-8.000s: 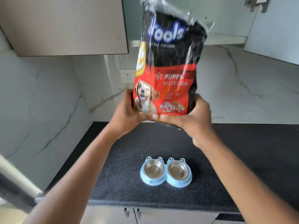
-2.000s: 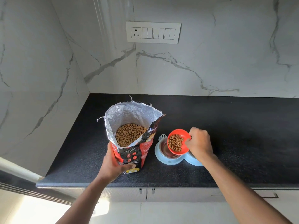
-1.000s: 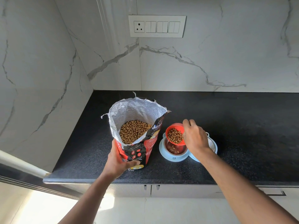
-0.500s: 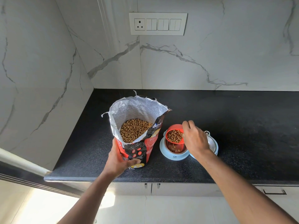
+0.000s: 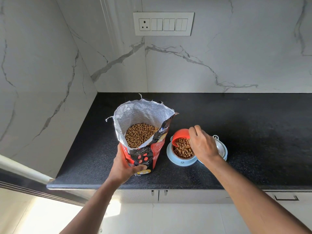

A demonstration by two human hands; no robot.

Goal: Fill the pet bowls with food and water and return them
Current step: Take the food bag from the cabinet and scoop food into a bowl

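Near the counter's (image 5: 253, 132) front edge, the right hand (image 5: 203, 146) grips the tipped orange scoop (image 5: 180, 136); pour slowly into the left bowl (image 5: 183, 154), probably nearly full, while the left hand (image 5: 125, 168) clasps the bag (image 5: 148, 149).

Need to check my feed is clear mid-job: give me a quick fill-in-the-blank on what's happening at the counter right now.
1. The right hand tips an orange scoop of kibble into the ____ bowl of the blue double feeder.
2. The left hand steadies the open food ____.
3. The feeder's right bowl holds ____ kibble.

Missing words: left; bag; no
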